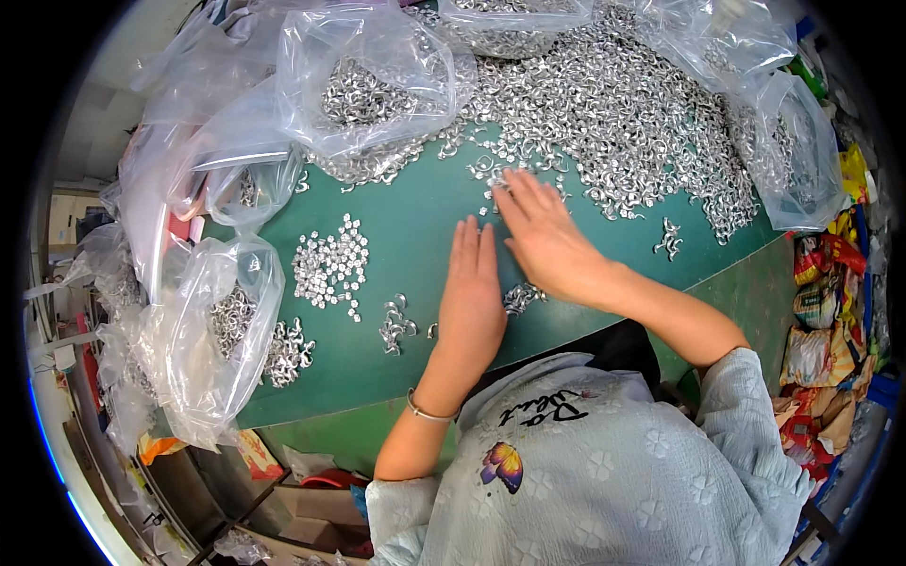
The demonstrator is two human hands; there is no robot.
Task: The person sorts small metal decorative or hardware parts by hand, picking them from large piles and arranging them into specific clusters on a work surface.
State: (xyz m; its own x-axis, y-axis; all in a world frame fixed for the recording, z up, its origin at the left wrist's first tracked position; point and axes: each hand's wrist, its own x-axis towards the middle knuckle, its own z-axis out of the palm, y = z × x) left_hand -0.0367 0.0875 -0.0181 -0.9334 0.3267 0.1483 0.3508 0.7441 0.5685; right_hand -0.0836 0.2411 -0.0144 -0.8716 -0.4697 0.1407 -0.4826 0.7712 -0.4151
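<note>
My left hand (474,300) rests edge-on over the green tabletop (406,212), its fingers stretched out and held together. My right hand (549,243) lies palm down, fingers straight and slightly apart, its tips at the near edge of a large heap of small curved silvery metal pieces (604,123). A few loose pieces sit around the fingertips. Below the right palm, between the hands, lies a small cluster of metal pieces (522,297). Left of my left wrist is another small group of curved pieces (396,325). Farther left spreads a patch of small, blocky silvery pieces (330,262).
Clear plastic bags with metal pieces stand at the far side (363,94), at the left (203,330) and at the far right (797,156). A small clump of pieces (668,240) lies right of my right hand. Colourful packets (816,321) are stacked past the table's right edge.
</note>
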